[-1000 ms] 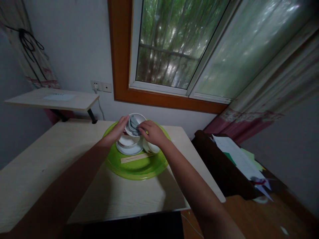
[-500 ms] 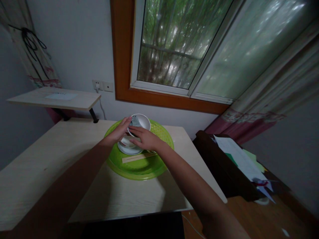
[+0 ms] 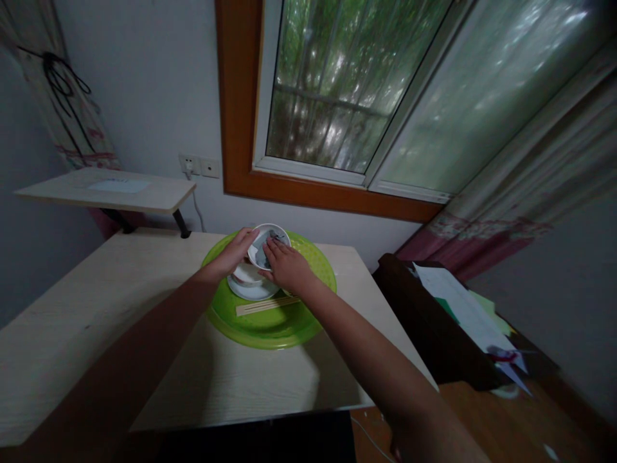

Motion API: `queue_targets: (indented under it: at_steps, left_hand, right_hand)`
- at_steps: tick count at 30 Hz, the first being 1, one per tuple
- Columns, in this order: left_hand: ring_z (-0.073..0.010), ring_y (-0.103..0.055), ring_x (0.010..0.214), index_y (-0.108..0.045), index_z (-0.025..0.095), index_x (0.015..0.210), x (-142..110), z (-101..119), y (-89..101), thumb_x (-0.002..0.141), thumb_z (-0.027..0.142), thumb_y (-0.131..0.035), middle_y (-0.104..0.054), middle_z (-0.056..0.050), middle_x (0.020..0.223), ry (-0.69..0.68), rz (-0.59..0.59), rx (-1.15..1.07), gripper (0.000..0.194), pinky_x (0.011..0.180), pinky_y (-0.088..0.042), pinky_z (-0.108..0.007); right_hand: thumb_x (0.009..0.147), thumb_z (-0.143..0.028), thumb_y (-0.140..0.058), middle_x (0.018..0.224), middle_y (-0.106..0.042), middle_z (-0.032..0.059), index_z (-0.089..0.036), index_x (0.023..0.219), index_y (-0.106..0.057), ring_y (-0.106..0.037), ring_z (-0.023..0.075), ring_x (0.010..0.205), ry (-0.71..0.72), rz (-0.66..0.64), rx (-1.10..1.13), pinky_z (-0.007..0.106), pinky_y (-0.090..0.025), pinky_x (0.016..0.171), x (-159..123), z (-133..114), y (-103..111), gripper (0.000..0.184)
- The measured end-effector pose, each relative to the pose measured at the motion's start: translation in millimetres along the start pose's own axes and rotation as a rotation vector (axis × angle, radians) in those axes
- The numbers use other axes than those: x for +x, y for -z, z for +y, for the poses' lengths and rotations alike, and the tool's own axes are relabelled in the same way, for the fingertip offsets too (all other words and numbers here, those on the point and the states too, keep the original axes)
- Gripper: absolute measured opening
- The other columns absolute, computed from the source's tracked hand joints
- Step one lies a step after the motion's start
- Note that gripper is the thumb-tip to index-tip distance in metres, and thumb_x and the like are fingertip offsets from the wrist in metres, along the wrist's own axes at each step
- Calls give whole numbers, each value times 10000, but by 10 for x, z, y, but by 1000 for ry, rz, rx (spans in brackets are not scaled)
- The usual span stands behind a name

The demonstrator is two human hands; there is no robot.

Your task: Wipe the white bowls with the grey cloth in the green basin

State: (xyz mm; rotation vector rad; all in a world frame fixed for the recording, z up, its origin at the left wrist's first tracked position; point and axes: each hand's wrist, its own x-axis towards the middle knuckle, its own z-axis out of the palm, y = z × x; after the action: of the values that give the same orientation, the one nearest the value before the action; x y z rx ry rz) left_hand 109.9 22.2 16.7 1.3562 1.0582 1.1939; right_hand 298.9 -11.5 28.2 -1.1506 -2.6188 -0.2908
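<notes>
A green plastic basin [image 3: 289,325] sits on the pale wooden table [image 3: 72,321] near the window. Inside it lie a white plate [image 3: 248,290], a stacked white bowl [image 3: 247,275] and a pair of wooden chopsticks [image 3: 265,305]. My left hand [image 3: 234,251] grips the left rim of a small white bowl [image 3: 281,231], held tilted above the stack. My right hand [image 3: 285,265] presses a grey cloth [image 3: 263,252] into that bowl, fingers closed on it.
A small side shelf [image 3: 106,191] juts out at the left, below a wall socket [image 3: 198,166]. A dark cabinet [image 3: 434,321] with papers [image 3: 457,302] stands to the right of the table. Curtains hang at both sides.
My right hand has moved from the bowl's outer side back into its inside with the cloth. The left hand keeps hold of the rim.
</notes>
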Motion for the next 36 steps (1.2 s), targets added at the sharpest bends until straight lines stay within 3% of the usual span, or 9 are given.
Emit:
queue_targets:
  at_steps: [4,8,16,20,25,30,33,36]
  left_hand:
    - [-173,-613,740,-562,261,1097,14,-9,21,878,624,-532,-649,-19,925,10,11,69,425,559,-463,-263]
    - [-199,-633,815,-569,271,1122,-1,2,30,895,610,-511,-662,-20,952,-6,42,84,413,618,-482,-287]
    - [-235,-596,1125,-592,234,1050,6,14,56,901,608,-507,-658,-67,1111,-132,105,124,411,904,-500,-323]
    - [-235,-589,1129,-593,228,1050,14,16,81,902,603,-509,-646,-73,1112,-136,109,112,411,924,-492,-327]
    - [-224,-608,949,-551,239,1092,3,41,29,897,615,-504,-615,-68,1061,-27,84,25,426,670,-484,-293]
    - [-206,-603,896,-551,239,1076,-1,46,-10,906,571,-496,-615,-62,1033,-6,76,1,377,628,-476,-277]
    - [-211,-611,891,-562,238,1056,-1,28,3,888,578,-529,-627,-58,1023,-19,28,13,380,579,-469,-266]
    - [-198,-616,830,-566,248,1038,2,11,13,871,574,-559,-634,-36,966,-13,20,2,366,555,-468,-258]
  right_hand:
    - [964,-423,-609,1331,-621,225,-108,1346,-606,-609,353,1206,-52,-65,-46,481,-521,999,-60,-151,84,495]
    - [973,-489,-585,1266,-610,192,-148,1290,-629,-630,321,1105,-41,-65,12,443,-555,918,-93,-258,178,468]
    - [951,-524,-604,1432,-575,179,-152,1507,-376,-605,300,1253,-26,1,401,425,-491,1052,-74,-343,162,707]
    - [945,-584,-589,1482,-541,197,-122,1535,-344,-585,298,1311,32,-26,457,418,-452,1111,6,-332,136,788]
    - [940,-663,-545,1601,-379,239,-76,1516,-417,-422,336,1470,104,-90,273,446,-377,1191,106,-246,119,832]
    - [929,-709,-517,1645,-299,212,-95,1545,-403,-245,405,1540,85,-93,11,557,-257,1236,125,-177,60,877]
    - [933,-703,-509,1654,-295,187,-118,1546,-412,-266,417,1525,20,-89,-72,577,-248,1229,111,-188,54,853]
    - [938,-654,-538,1632,-322,230,-52,1523,-429,-327,419,1487,-59,-74,-144,564,-270,1214,91,-218,76,847]
